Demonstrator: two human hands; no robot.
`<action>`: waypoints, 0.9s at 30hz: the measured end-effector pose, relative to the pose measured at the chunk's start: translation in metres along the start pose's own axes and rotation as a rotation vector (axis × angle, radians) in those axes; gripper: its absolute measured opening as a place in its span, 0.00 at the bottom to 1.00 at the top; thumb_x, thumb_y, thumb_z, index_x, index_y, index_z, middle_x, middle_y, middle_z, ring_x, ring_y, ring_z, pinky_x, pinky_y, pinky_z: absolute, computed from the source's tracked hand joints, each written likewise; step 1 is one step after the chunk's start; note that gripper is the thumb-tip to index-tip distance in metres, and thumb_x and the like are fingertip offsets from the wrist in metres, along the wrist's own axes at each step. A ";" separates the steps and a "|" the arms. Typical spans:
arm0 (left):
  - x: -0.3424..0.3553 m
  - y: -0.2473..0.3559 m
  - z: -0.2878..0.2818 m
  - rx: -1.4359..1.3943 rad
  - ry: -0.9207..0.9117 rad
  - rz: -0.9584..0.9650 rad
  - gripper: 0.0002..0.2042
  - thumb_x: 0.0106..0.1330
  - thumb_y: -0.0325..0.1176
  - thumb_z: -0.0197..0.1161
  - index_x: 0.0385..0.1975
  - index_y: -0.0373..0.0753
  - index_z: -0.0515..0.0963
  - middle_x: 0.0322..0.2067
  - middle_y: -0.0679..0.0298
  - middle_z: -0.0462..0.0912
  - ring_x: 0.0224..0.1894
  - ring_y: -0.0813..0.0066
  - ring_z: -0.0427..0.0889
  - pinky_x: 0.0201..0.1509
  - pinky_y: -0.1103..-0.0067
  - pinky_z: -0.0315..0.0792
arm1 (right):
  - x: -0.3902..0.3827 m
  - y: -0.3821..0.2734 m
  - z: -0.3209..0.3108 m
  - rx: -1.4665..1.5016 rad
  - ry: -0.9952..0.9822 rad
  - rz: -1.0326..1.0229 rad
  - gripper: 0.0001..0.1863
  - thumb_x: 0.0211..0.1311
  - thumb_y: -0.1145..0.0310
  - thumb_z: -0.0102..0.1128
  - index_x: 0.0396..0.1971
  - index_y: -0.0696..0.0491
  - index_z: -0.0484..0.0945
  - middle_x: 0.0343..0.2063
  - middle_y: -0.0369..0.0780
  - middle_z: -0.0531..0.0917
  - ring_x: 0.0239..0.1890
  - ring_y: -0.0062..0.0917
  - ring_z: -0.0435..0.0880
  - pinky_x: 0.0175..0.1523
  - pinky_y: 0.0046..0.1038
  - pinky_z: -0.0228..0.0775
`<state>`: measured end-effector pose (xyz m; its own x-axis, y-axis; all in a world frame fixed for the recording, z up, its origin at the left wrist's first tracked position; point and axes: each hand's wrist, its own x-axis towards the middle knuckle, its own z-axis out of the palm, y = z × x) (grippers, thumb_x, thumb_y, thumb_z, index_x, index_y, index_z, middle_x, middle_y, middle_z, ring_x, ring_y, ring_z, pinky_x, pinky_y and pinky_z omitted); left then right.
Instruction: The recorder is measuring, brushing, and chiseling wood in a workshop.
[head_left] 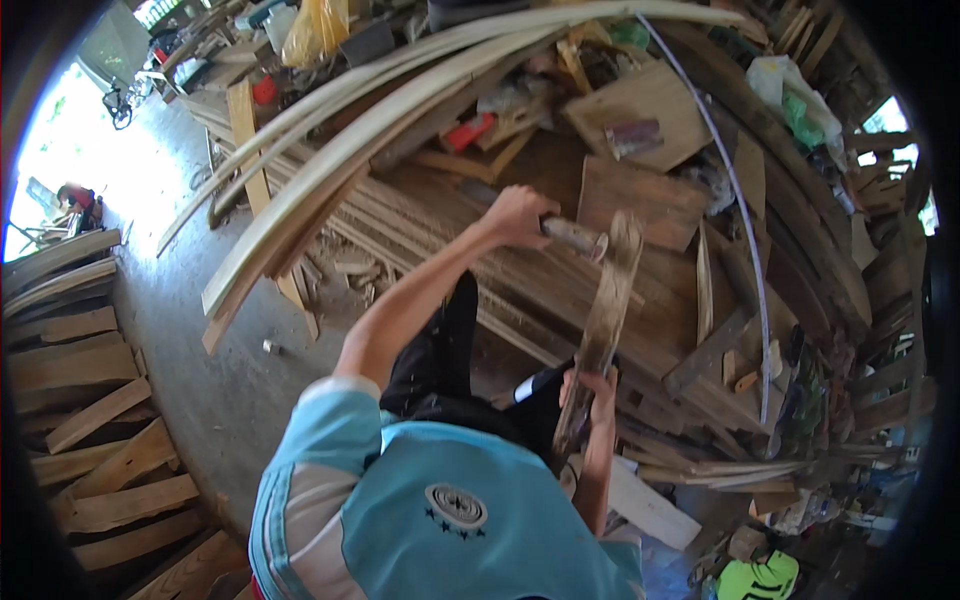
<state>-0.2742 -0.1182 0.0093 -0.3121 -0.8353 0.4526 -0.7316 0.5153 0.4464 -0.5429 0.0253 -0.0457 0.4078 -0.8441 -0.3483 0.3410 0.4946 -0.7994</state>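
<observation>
My left hand (518,217) is closed round the handle of a chisel (578,239). The handle is thick and round, with a ringed butt end, and a dark flat part shows past my knuckles, over the planks. Lower right, my right hand (592,392) grips a worn, dirty wooden bar (612,290), which slants up and away from me. The bar's far end lies right by the butt of the chisel; I cannot tell if they touch. Long rough planks (400,240) lie beneath both hands. What the chisel's tip meets is hard to make out.
Long pale curved strips (400,105) jut out at the left. A brown board (640,200) and a plywood piece (650,115) lie ahead, beside a thin bluish strip (735,175). Stacked boards (75,375) line the far left of the concrete floor (190,330). Someone in a yellow-green shirt (757,578) is at lower right.
</observation>
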 end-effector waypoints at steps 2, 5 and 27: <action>0.008 -0.001 -0.001 -0.003 0.016 -0.027 0.15 0.30 0.37 0.60 0.23 0.41 0.77 0.17 0.57 0.75 0.24 0.58 0.75 0.27 0.69 0.69 | -0.009 -0.007 -0.005 -0.081 0.132 -0.053 0.19 0.39 0.68 0.56 0.35 0.59 0.68 0.17 0.43 0.74 0.15 0.30 0.75 0.20 0.29 0.70; 0.012 0.004 0.009 0.006 0.038 -0.034 0.15 0.30 0.37 0.60 0.23 0.40 0.77 0.17 0.57 0.75 0.24 0.58 0.75 0.26 0.70 0.69 | -0.011 -0.040 0.006 -0.532 0.802 -0.366 0.25 0.37 0.71 0.60 0.40 0.63 0.67 0.29 0.47 0.76 0.31 0.35 0.77 0.38 0.31 0.70; 0.025 0.054 0.018 -0.181 0.222 -0.174 0.11 0.30 0.35 0.57 0.16 0.38 0.74 0.13 0.55 0.72 0.20 0.55 0.73 0.23 0.68 0.68 | 0.138 -0.122 0.038 -1.413 0.260 -1.168 0.24 0.47 0.64 0.52 0.45 0.58 0.65 0.44 0.50 0.67 0.51 0.45 0.60 0.56 0.40 0.48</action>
<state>-0.3318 -0.1149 0.0311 -0.0381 -0.8619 0.5056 -0.6370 0.4108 0.6523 -0.4964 -0.1435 0.0220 0.3430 -0.6618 0.6666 -0.6114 -0.6960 -0.3765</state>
